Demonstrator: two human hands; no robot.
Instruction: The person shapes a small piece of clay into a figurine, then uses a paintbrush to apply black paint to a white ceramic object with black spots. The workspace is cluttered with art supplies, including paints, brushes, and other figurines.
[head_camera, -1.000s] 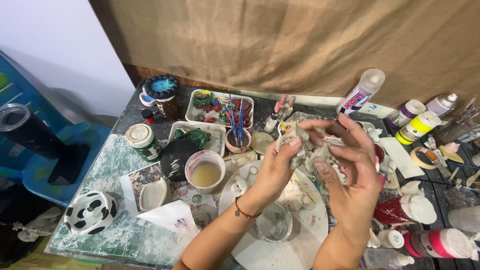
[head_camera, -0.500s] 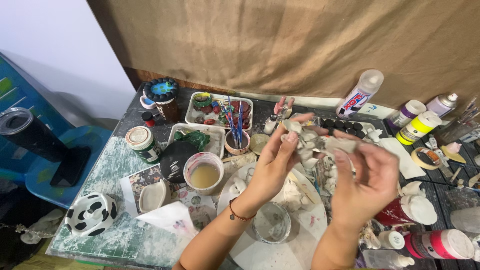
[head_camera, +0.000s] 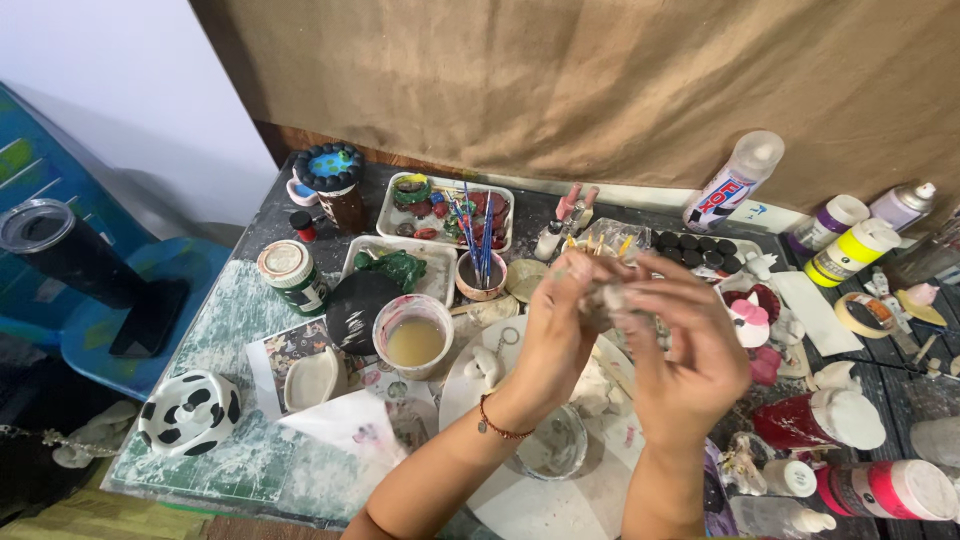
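Both my hands are raised over a cluttered craft table (head_camera: 240, 320) and meet around a small pale lump (head_camera: 604, 299), perhaps clay or crumpled paper. My left hand (head_camera: 552, 330), with a red bead bracelet on the wrist, pinches the lump from the left. From the right, my right hand (head_camera: 692, 352) closes its fingers over it. Under the hands lie a round white board (head_camera: 520, 500) with a small glass dish (head_camera: 553, 450) and white clay pieces (head_camera: 487, 365).
A cup of murky water (head_camera: 413, 338) stands left of the hands, with a brush pot (head_camera: 480, 272) and two paint trays (head_camera: 440, 205) behind. Paint bottles (head_camera: 845, 250) and tubes (head_camera: 880, 488) crowd the right side. A cow-patterned dish (head_camera: 188, 410) sits front left; a black tumbler (head_camera: 55, 250) stands on a blue chair.
My hands have drawn closer together and both now close around the pale lump; earlier the right hand was more spread, with the piece stretched between the fingers.
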